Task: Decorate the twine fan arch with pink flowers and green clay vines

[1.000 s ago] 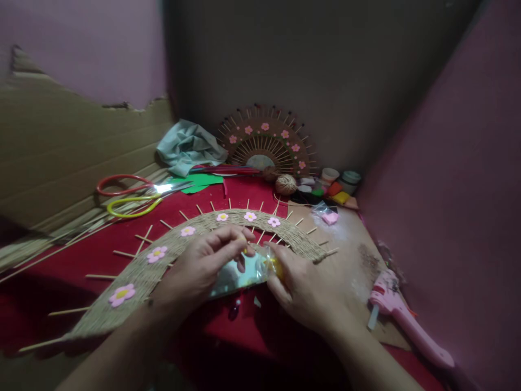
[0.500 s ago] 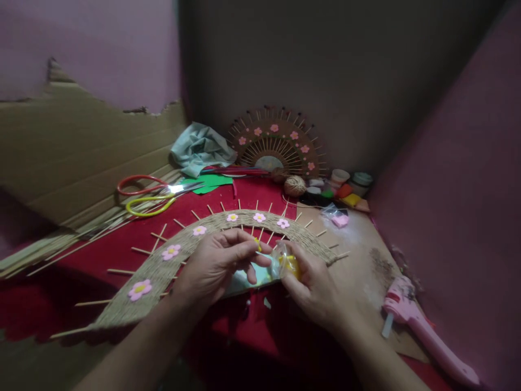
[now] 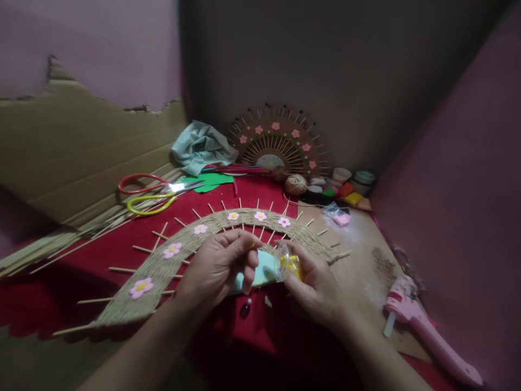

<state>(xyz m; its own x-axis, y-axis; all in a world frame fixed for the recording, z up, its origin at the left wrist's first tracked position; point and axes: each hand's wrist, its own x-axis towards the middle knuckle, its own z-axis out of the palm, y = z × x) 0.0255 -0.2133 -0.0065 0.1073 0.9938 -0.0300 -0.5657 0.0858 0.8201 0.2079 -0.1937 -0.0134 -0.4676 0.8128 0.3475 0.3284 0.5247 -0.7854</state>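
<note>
My left hand (image 3: 215, 263) is closed in a pinch, with a tiny bit of yellow clay (image 3: 253, 245) between thumb and forefinger. In my right hand (image 3: 321, 290) is a clear plastic bag of yellow clay (image 3: 290, 264), gripped between thumb and fingers. Both hands hover over the inner side of a twine-woven half-circle fan (image 3: 157, 274) with thin sticks poking out. Pink clay flowers (image 3: 141, 288) sit along its band, those in view with yellow centres, though the rightmost is hard to make out. A pale blue piece (image 3: 265, 265) at the fan's base is partly covered by my hands.
Red-and-yellow-handled scissors (image 3: 152, 204) lie left beside long thin sticks (image 3: 81, 239). A finished-looking fan (image 3: 285, 127) leans at the back near a twine ball (image 3: 296, 184). Packs of coloured clay (image 3: 352, 199) stand back right; a pink glue gun (image 3: 431, 331) lies on cardboard (image 3: 354, 271).
My left fingers have curled in, and the yellow bit shows less between the fingertips. My right hand keeps its hold on the bag. The view has shifted slightly.
</note>
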